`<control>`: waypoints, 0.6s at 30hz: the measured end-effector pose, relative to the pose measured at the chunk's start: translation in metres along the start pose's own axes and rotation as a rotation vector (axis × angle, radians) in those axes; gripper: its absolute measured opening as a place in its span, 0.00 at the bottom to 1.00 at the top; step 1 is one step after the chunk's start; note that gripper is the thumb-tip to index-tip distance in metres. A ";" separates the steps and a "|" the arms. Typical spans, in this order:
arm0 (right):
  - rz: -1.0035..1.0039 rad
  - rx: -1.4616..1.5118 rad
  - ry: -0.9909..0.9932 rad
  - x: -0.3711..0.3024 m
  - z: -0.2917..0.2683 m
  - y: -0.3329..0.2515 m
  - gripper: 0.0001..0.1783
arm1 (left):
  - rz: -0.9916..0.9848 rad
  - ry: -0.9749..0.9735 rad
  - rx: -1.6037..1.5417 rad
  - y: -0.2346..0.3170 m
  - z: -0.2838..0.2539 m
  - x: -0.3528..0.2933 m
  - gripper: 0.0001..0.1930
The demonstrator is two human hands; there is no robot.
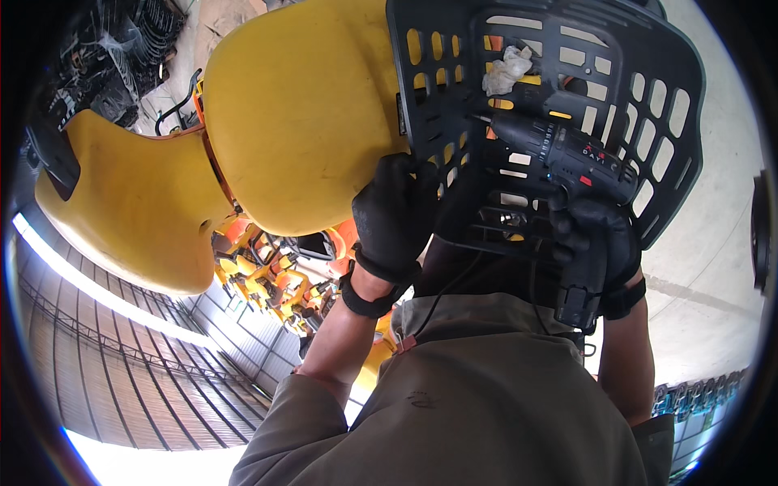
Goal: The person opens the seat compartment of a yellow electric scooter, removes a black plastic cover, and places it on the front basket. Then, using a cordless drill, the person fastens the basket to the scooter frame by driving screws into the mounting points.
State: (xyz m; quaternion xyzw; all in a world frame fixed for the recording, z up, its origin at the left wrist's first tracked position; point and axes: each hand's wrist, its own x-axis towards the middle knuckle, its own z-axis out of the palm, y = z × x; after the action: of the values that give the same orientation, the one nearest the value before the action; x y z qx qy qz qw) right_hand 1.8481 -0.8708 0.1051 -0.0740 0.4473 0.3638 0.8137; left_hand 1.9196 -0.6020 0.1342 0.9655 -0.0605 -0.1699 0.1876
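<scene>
My right hand (609, 239), in a black glove, is wrapped round the grip of a black cordless drill (559, 146). The drill lies over a black slotted plastic shell (687, 121), and its bit points left. A small crumpled whitish plastic bag (508, 71) rests in the shell, beyond the drill. To the left, my black-gloved left hand (395, 212) is closed beside the shell's left edge, near a large yellow moulded seat (300, 113). Its fingers are curled together, and whatever they hold is too small or too hidden to make out.
Another yellow moulded seat (130, 202) stands farther left. Several yellow and orange chairs (279, 283) crowd the background below it. A heap of black parts (121, 61) is at the upper left. Pale concrete floor (713, 243) stretches along the right.
</scene>
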 end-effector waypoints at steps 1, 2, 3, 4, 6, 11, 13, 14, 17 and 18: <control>-0.014 -0.008 0.020 0.001 0.001 0.001 0.17 | 0.050 -0.003 0.035 0.000 0.000 0.001 0.05; -0.028 -0.008 0.015 0.001 0.001 0.003 0.18 | 0.027 0.000 0.029 -0.001 -0.001 0.002 0.05; -0.033 -0.007 0.041 0.001 0.002 0.003 0.18 | 0.006 0.005 0.022 0.000 0.000 0.003 0.05; -0.034 0.002 0.042 0.001 0.003 0.004 0.18 | -0.016 0.008 0.014 0.001 -0.001 0.004 0.06; -0.031 0.019 0.040 0.002 0.003 0.005 0.18 | -0.034 -0.011 0.004 0.001 -0.001 0.006 0.06; -0.038 0.110 -0.004 0.004 -0.001 0.008 0.21 | 0.016 -0.040 -0.103 -0.004 -0.003 0.013 0.09; -0.045 0.145 -0.038 0.004 -0.002 0.007 0.20 | 0.004 -0.024 -0.149 -0.002 -0.001 0.016 0.09; -0.048 0.199 -0.103 0.004 -0.001 0.007 0.20 | -0.003 -0.004 -0.187 -0.001 0.001 0.019 0.10; -0.071 0.288 -0.104 0.006 0.005 0.007 0.21 | -0.050 -0.005 -0.261 0.006 0.004 0.034 0.10; -0.086 0.288 -0.107 0.007 0.009 0.008 0.21 | -0.085 -0.046 -0.260 0.006 0.000 0.041 0.11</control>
State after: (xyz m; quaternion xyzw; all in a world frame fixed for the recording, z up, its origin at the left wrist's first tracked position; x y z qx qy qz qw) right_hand 1.8514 -0.8576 0.1068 0.0440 0.4471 0.2640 0.8535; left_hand 1.9576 -0.6150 0.1236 0.9307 -0.0011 -0.2062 0.3022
